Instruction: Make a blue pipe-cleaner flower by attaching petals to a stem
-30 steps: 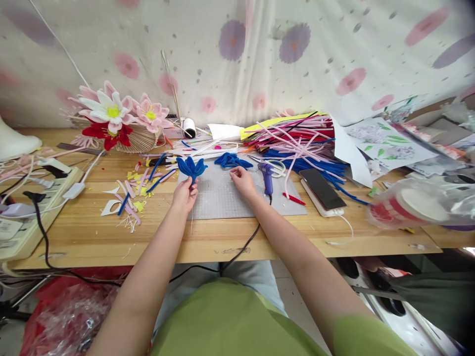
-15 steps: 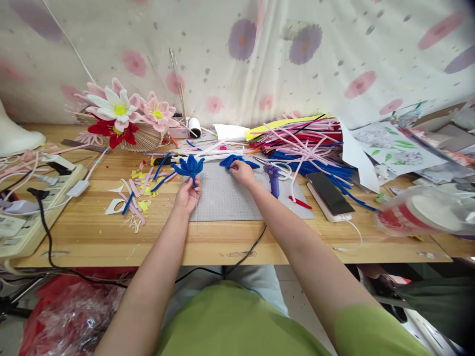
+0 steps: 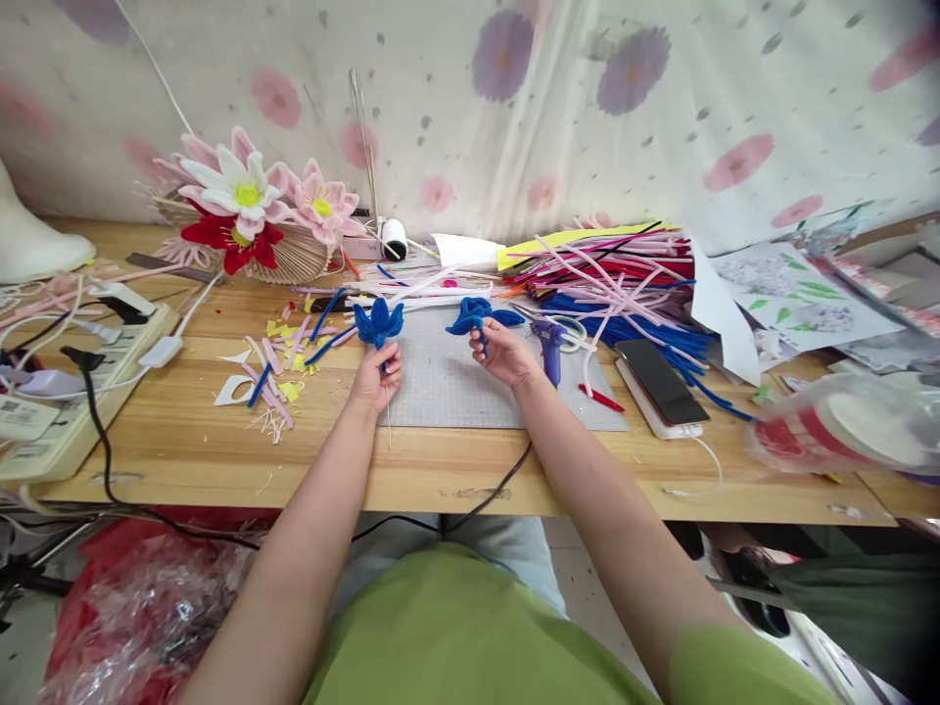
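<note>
My left hand [image 3: 379, 376] is closed round the stem of a blue fuzzy flower [image 3: 378, 321], its petals upright and a thin wire hanging below the fingers. Over the grey cutting mat [image 3: 441, 392], my right hand [image 3: 505, 354] pinches the short stem of a second blue flower [image 3: 470, 315], whose petals spread sideways. Another blue piece [image 3: 506, 316] shows just behind the right fingers. Right of that hand lies a purple glue gun [image 3: 550, 351], with a red tool [image 3: 601, 398] beside it.
A flower-decorated fan [image 3: 286, 259] and a power strip [image 3: 95, 392] are at the left. Cut scraps [image 3: 275, 367] lie left of the mat. Coloured stems [image 3: 624, 264], a phone [image 3: 662, 382] and a bagged cup [image 3: 844, 426] are on the right. A cable crosses the front edge.
My right hand has taken hold of one blue flower by its stem and raised it off the mat. My left hand still holds its flower. The view has shifted slightly.
</note>
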`<state>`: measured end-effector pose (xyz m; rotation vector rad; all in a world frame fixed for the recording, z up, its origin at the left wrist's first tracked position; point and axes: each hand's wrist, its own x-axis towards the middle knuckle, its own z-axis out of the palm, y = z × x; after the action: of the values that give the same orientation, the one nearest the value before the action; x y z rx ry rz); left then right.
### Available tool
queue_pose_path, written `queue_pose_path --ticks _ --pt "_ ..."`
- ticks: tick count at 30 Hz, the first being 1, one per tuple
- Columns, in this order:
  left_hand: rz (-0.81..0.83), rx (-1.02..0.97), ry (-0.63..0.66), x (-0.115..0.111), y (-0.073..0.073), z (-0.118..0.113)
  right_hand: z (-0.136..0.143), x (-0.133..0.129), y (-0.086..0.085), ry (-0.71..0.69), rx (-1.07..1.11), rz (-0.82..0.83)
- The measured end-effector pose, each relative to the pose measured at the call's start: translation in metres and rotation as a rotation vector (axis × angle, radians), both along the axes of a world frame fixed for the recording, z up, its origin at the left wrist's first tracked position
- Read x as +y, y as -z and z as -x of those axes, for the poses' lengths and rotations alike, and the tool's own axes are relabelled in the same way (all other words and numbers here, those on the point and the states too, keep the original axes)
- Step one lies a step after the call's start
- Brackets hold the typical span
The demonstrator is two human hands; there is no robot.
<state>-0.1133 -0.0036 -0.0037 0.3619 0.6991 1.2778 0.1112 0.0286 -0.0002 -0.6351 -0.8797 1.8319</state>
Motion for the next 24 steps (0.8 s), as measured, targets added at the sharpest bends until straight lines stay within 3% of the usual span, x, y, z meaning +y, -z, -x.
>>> queue_pose_path --ticks 5,9,14,24 --pt "-0.063 0.237 -0.050 -0.004 0.001 -0.001 0.024 -0.010 0.011 -0.136 0.005 0.026" --pt "-0.129 0.359 0.037 -0.009 0.000 -0.004 0.039 -0.008 0.009 -0.223 -0.042 0.018" --pt "-0.133 0.418 0.106 -0.010 0.001 -0.006 0.047 -0.006 0.007 -0.237 -0.095 0.010" --pt "-0.156 0.533 -0.135 -0.004 0.013 -0.012 0.049 -0.011 0.011 -0.139 -0.325 -0.081"
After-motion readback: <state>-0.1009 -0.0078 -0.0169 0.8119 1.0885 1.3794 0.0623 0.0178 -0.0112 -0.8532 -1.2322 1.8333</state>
